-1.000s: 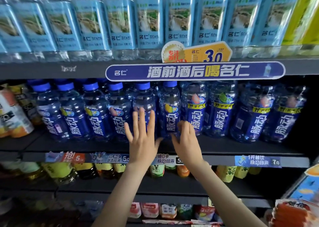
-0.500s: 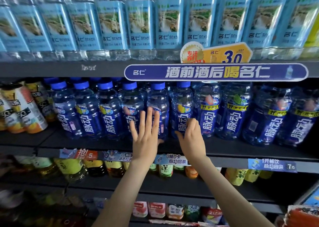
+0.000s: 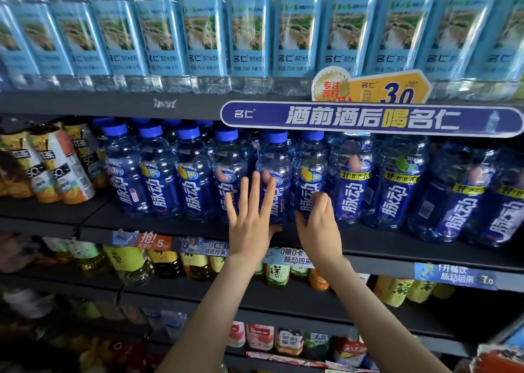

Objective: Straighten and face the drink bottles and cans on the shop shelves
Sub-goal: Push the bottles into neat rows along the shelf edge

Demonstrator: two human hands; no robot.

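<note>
- Your right hand (image 3: pixel 319 228) is clamping its curled fingers round the lower body of the round translucent blue plastic bottle with the yellow fruit label (image 3: pixel 309 171). That bottle is standing in the front row near the middle of the dark shelf (image 3: pixel 170 232), set back from its front edge.
- Your left hand (image 3: pixel 251 225) is lying apart, fingers straight and spread, over the neighbouring blue-capped translucent blue bottle with the pink fruit label (image 3: pixel 273 157). I cannot tell whether the fingers are actually touching it.
- You are gripping low, so a quick twist is probably going to be tipping the cap end sideways. The row is standing shoulder to shoulder, and one knock could be rocking several bottles.
- The wider dark-blue plastic bottles (image 3: pixel 351 185) are sitting just beside it on the right and leaving no slack. Turning your label could be dragging theirs off face.
- If you are pulling forward while pressing with the flat hand, a bottle could be sliding over the shelf's front edge.
- The long blue banner sign (image 3: pixel 368 119) is hanging over the caps, so any lifting is risking a bump against it.
</note>
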